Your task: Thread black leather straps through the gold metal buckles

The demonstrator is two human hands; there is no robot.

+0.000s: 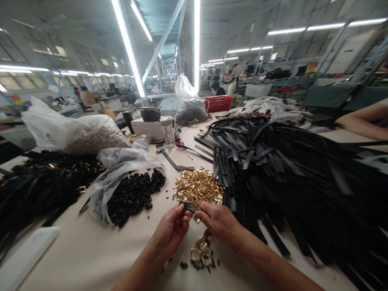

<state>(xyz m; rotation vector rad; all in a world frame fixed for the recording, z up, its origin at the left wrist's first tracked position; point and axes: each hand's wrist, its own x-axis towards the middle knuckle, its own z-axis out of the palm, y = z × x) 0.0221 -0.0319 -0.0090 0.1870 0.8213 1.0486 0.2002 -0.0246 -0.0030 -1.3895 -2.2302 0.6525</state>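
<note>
My left hand (174,225) pinches one end of a short dark strap piece (190,207) between thumb and fingers. Gripping the other end of that strap from the right is my right hand (218,220), its fingers closed. Just beyond both hands lies a heap of small gold buckles (198,186). Several larger gold buckles (201,252) lie on the table between my forearms, with small black bits around them. Whether a buckle or loop sits on the strap in my fingers is too small to tell.
Left stands an open plastic bag of black loops (136,194); behind it, a bigger filled bag (93,133). Black straps (257,161) pile up on the right. A glass jar (167,131) and red basket (218,103) stand farther back. Another person's arm (363,119) rests at right.
</note>
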